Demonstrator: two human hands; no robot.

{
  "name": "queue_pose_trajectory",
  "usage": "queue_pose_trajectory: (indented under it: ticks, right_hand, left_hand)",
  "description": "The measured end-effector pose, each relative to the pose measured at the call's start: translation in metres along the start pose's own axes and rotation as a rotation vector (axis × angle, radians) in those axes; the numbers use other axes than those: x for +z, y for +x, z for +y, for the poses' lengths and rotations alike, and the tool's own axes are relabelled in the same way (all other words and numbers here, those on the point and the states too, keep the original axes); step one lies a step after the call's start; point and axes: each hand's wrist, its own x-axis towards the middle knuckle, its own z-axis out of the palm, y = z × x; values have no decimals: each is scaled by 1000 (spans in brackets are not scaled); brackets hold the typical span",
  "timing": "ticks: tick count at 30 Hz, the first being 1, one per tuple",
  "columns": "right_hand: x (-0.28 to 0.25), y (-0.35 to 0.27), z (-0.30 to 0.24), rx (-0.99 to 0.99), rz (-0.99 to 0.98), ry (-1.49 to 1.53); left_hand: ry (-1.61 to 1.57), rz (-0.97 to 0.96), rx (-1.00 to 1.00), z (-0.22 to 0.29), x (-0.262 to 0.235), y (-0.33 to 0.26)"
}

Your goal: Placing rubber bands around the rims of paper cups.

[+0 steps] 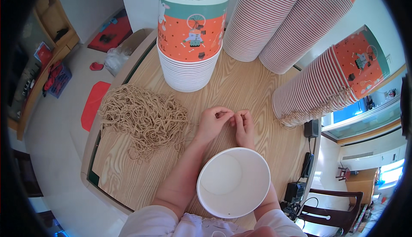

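Over the surface [240, 82], left hand [210, 123] and right hand [244, 129] pinch fingers closed, contents unclear; paper bucket [234, 182] seems light, dentable: grip rim.

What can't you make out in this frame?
Head view:
Whether left hand and right hand pinch anything: too small to tell.
Most of right forearm: behind white bucket.
Bucket's outer wall: hidden by its rim.
Top of left tall bucket stack: upper edge cuts it.
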Motion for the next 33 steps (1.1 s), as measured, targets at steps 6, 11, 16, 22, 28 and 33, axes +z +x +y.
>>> queue_pose_trajectory:
  ticks: [6,11,16,22,28,33]
  right_hand:
    - [0,1,2,8,-15,32]
    - [-1,1,2,43,34,68]
    - [-4,0,-5,101,5,62]
    - [3,4,-18,88,156,186]
    - [-4,3,-6,45,92,61]
    - [-3,2,-6,58,52,-13]
  left_hand:
    - [-35,60,11,0,0,1]
    - [-20,26,8,4,2,0]
    - [-40,10,45,7,1,-1]
    - [-51,44,9,-1,-4,2]
    - [-55,34,29,1,-4,2]
    - [-53,7,27,1,-5,2]
